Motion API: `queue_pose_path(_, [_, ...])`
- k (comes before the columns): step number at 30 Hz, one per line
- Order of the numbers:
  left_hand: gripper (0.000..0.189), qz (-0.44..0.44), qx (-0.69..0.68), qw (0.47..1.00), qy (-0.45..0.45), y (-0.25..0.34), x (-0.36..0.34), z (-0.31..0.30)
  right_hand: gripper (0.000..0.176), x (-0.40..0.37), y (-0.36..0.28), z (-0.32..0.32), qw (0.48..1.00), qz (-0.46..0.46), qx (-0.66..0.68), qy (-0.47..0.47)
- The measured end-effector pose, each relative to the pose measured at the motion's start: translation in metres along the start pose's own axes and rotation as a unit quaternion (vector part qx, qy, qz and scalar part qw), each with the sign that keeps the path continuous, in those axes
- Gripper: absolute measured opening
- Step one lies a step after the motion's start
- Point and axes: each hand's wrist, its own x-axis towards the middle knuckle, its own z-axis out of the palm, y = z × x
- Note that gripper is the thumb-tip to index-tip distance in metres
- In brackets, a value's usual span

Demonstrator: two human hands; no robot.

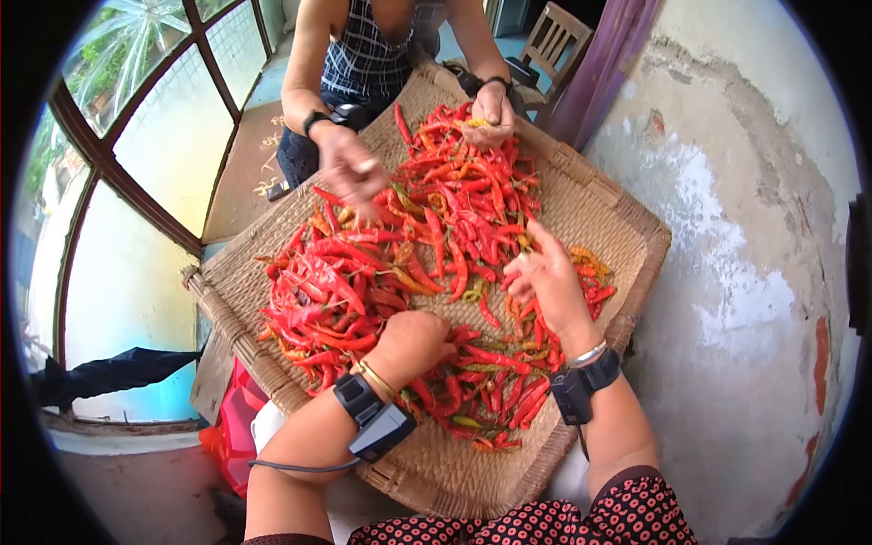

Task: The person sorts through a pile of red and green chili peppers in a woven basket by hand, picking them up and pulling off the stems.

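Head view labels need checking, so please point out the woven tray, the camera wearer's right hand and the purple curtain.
Woven tray (586,202), head view: bare weave inside its rim.
Wearer's right hand (556,289), head view: back of the hand.
Purple curtain (607,74), head view: middle folds.

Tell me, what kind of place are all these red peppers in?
It looks like a room in an older home, perhaps a sunny porch. You can see big framed windows, a worn wall with peeling patches, and a wooden chair.
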Motion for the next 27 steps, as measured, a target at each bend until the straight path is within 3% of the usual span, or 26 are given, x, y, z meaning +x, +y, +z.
queue_pose_path(1, [0.026,-0.001,0.008,1.000,-0.009,0.000,0.000,0.002,0.055,-0.001,0.001,0.000,0.998,0.027,-0.059,0.009])
queue_pose_path(2, [0.025,-0.003,0.017,1.000,-0.017,0.000,0.001,0.003,0.051,-0.001,0.003,0.001,0.993,0.030,-0.110,-0.044])
queue_pose_path(4, [0.022,0.002,0.020,1.000,-0.020,-0.002,0.003,0.009,0.031,-0.004,0.022,0.005,0.983,0.044,-0.145,-0.108])
queue_pose_path(5, [0.020,0.007,0.021,0.999,-0.030,-0.004,0.004,0.011,0.029,-0.002,0.041,0.002,0.965,-0.025,-0.216,-0.149])
queue_pose_path(6, [0.016,0.013,0.005,1.000,-0.005,-0.004,0.004,0.014,0.030,-0.010,0.024,0.011,0.946,-0.016,-0.275,-0.171])
queue_pose_path(7, [0.016,0.013,0.007,1.000,0.001,-0.004,0.004,0.012,0.031,-0.011,0.027,0.012,0.909,-0.143,-0.340,-0.194])
queue_pose_path(9, [0.015,0.060,-0.080,0.989,0.105,0.000,0.005,0.007,0.031,-0.015,0.025,0.014,0.849,-0.221,-0.423,-0.227])
queue_pose_path(11, [0.015,0.045,-0.121,0.984,0.124,0.007,0.005,-0.005,0.027,-0.019,0.022,0.019,0.866,-0.234,-0.392,-0.202])
queue_pose_path(13, [0.020,0.051,-0.209,0.965,0.148,0.010,0.006,-0.008,0.021,-0.018,0.017,0.017,0.898,-0.099,-0.373,-0.211])
queue_pose_path(16, [0.023,0.041,-0.240,0.955,0.169,0.012,0.007,-0.008,0.021,-0.018,0.012,0.013,0.905,-0.074,-0.372,-0.192])
queue_pose_path(20, [0.023,0.018,-0.171,0.951,0.256,0.008,0.004,-0.023,0.013,-0.014,-0.006,0.001,0.934,-0.069,-0.320,-0.144])
queue_pose_path(21, [0.023,0.018,-0.170,0.951,0.257,0.003,0.003,-0.024,0.015,-0.008,-0.001,-0.005,0.961,0.017,-0.250,-0.119])
queue_pose_path(23, [0.022,-0.040,-0.087,0.977,0.191,-0.004,0.000,-0.025,0.027,-0.001,0.000,-0.011,0.995,-0.008,-0.094,-0.029])
queue_pose_path(24, [0.022,-0.062,-0.082,0.985,0.141,-0.004,-0.001,-0.022,0.044,-0.003,-0.008,-0.008,0.999,-0.032,0.000,-0.019])
queue_pose_path(25, [0.022,-0.063,-0.081,0.985,0.142,-0.002,-0.004,-0.020,0.044,-0.004,-0.010,-0.006,0.999,-0.032,0.001,-0.021])
queue_pose_path(27, [0.022,0.045,-0.093,0.987,0.126,0.005,-0.008,-0.017,0.054,-0.005,-0.011,-0.002,0.996,-0.053,0.065,-0.012])
